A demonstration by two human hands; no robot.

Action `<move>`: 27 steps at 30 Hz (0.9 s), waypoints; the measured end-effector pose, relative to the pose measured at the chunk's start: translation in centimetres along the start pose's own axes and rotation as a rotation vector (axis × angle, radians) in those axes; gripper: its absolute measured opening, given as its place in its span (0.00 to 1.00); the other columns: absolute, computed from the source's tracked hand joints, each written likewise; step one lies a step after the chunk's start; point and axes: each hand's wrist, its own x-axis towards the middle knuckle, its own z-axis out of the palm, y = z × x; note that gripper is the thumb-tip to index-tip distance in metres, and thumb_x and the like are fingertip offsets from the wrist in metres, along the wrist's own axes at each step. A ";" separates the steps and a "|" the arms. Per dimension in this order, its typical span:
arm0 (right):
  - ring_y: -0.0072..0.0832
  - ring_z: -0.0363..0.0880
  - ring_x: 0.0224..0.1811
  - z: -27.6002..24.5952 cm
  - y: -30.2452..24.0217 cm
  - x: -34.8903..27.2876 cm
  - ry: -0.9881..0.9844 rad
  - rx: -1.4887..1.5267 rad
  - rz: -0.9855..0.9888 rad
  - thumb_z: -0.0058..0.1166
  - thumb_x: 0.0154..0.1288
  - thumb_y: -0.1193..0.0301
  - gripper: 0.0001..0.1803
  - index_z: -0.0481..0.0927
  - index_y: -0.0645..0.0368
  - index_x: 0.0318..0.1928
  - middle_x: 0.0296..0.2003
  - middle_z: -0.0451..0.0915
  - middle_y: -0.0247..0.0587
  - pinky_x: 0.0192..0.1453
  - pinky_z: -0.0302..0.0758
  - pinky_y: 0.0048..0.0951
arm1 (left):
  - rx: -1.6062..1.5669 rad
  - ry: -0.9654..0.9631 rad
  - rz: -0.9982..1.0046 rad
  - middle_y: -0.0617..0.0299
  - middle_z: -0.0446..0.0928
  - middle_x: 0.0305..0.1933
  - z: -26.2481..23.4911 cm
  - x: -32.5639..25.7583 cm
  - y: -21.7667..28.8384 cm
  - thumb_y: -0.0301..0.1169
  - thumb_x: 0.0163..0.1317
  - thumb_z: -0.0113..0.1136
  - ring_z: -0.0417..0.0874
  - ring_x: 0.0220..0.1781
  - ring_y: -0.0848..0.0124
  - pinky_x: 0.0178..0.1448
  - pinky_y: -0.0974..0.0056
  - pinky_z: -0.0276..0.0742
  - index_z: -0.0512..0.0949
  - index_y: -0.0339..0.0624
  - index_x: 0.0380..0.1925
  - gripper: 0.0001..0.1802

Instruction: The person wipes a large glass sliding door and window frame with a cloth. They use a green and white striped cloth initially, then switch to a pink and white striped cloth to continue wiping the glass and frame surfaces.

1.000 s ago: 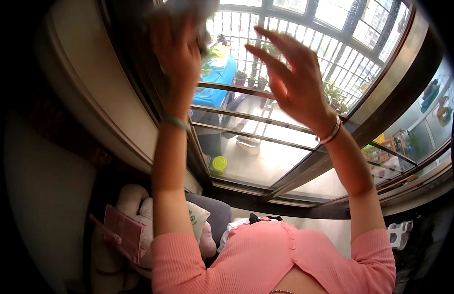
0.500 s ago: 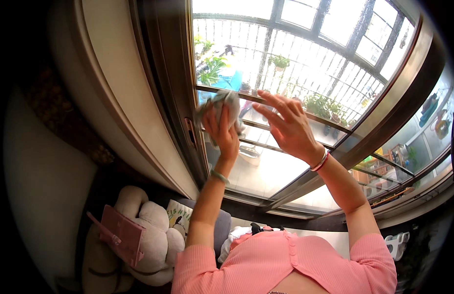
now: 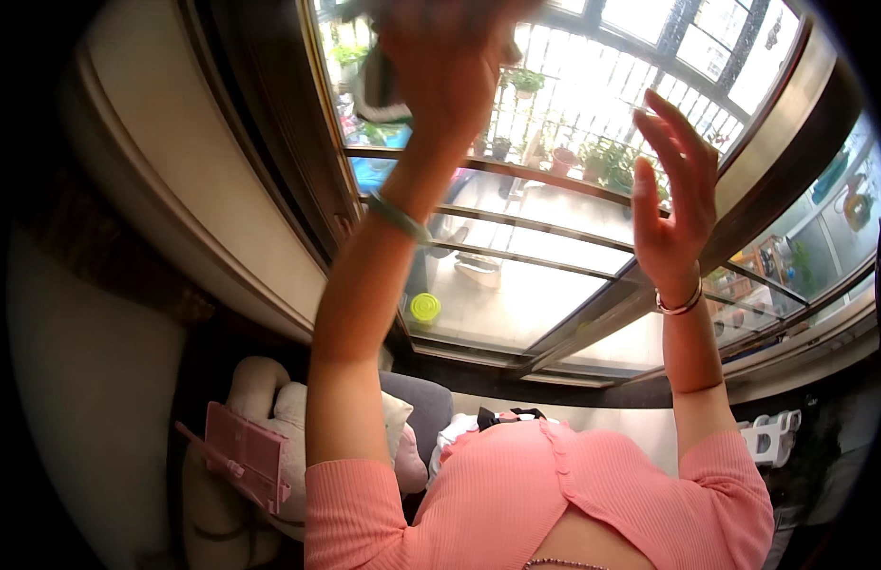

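My left hand is raised to the top edge of the picture, blurred, its fingertips partly out of sight. A grey-green cloth hangs out beside it, in front of the glass of a brown-framed sliding door. I cannot tell how firmly the cloth touches the pane. My right hand is lifted at the right side of the same door, with fingers stretched out and nothing in them. Whether its fingertips touch the glass is unclear.
Dark crossbars run over the pane. Behind the glass are potted plants, railings and a round yellow-green object. At lower left a pink bag lies on a pale plush toy. A white stool stands at right.
My left hand has swept upward with the cloth, from beside the door handle to the top edge. My right hand has moved right and turned more upright.
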 end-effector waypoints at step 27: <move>0.27 0.81 0.48 -11.8 5.8 -12.1 0.056 -0.205 0.435 0.53 0.72 0.74 0.19 0.76 0.56 0.62 0.59 0.73 0.44 0.48 0.82 0.28 | 0.047 -0.082 0.120 0.62 0.72 0.64 3.4 -3.4 14.7 0.27 0.60 0.61 0.69 0.64 0.56 0.65 0.47 0.62 0.80 0.67 0.56 0.24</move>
